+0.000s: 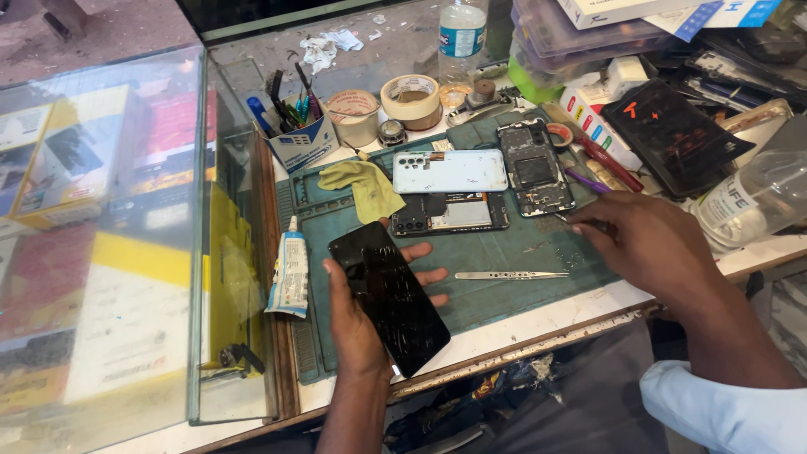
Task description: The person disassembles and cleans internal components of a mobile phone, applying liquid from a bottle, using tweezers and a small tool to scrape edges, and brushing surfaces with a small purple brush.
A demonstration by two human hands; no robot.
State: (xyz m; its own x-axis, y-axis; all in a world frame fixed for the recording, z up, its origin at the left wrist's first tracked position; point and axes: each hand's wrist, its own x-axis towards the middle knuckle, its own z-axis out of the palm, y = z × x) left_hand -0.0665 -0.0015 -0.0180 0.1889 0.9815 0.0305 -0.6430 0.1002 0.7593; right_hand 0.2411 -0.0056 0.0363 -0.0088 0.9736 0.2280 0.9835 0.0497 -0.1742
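The left hand (357,315), low in the middle of the frame, lies palm up with its fingers spread and only lightly curled, cradling a black phone (388,297) from beneath; fingertips show past the phone's right edge. The phone's dark glass faces up, and its long axis runs from upper left to lower right, the lower end overhanging the mat's (504,294) near edge.

The right hand (643,244), at centre right, is curled palm down with fingertips pinched together on a thin tool (565,220) whose tip pokes out to the left. How tightly it grips I cannot tell.

Between the hands, metal tweezers (511,275) lie on the green mat, pointing right, nearer the left hand's fingertips than the right hand's. The phone sits to the left of and below the right hand's tool, well apart from it.

Further up the mat lie a pale blue back cover (451,171), an opened phone body (450,213) below it, another opened body (535,166) to the right, and a yellow cloth (366,187). A glue tube (291,271) lies at the mat's left edge. Tape rolls (410,99) stand beyond.
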